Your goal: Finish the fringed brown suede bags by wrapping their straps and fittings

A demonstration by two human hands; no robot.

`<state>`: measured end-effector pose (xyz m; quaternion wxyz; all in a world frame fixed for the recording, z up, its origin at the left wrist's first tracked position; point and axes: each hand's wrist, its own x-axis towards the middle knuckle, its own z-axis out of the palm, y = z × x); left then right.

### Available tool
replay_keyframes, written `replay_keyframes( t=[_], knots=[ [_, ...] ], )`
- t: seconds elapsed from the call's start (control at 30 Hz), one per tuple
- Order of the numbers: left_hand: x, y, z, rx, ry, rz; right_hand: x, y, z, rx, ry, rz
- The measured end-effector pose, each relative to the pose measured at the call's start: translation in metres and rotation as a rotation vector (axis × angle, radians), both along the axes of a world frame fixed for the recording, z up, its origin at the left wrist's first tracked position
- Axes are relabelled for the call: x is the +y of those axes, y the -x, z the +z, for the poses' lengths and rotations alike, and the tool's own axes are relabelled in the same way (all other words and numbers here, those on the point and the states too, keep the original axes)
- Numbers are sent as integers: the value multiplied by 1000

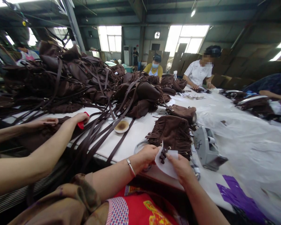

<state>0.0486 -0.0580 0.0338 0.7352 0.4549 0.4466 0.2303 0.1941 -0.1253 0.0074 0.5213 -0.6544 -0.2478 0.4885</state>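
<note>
My left hand [150, 155], with a bracelet on the wrist, is closed in a pinch at the left edge of a curved white sheet [167, 166]. Across from it, my right hand [182, 168] has thumb and fingers closed on the same sheet. A small dark brown twisted leather piece [163, 155] lies over the sheet between both hands; which fingers touch it is hard to tell. Just beyond, a dark brown fringed bag [170, 131] rests on the table, its metal rings close to my fingertips.
At left, a co-worker's arms [53, 150] reach over brown material, one hand by a red object [83, 121]. A large heap of brown bags [81, 75] trails straps [103, 125]. A round dish [121, 126], grey tape dispenser [207, 150], plastic sheeting [243, 134] and purple piece [239, 193] are around.
</note>
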Motion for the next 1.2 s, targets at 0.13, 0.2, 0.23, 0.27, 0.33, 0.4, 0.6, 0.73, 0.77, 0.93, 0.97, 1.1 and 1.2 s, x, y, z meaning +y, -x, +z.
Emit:
replay_keyframes(
  t=[0.13,0.2,0.23,0.27,0.33,0.4,0.6,0.73,0.77,0.93,0.97,1.1,1.2],
  knots=[
    [-7,-7,12,334,-250,-122,1,-4,3,-500,13,50],
    [-10,-10,16,450,-339,-166,-1,-5,6,-649,4,80],
    [-12,-12,17,479,-358,-171,-2,-5,7,-686,-5,91],
    [-13,-14,18,491,-367,-171,-3,-5,7,-704,-20,101],
    [-15,-17,18,496,-378,-162,-6,-6,7,-700,-67,115],
    [-15,-19,17,513,-392,-161,-8,-7,5,-643,-123,133],
    [-16,-20,16,567,-404,-118,-16,-7,2,-452,-137,148],
    [-16,-21,13,588,-419,-55,-22,1,7,-623,-117,100],
    [-16,-22,12,592,-422,-41,-23,4,9,-689,-127,90],
    [-15,-26,4,594,-395,12,-23,12,11,-855,-202,118],
    [-15,-27,3,591,-386,16,-23,12,11,-861,-210,130],
    [-16,-28,3,546,-359,1,-25,11,10,-785,-215,128],
    [-16,-27,5,543,-365,-23,-25,8,5,-661,-187,90]
  ],
)
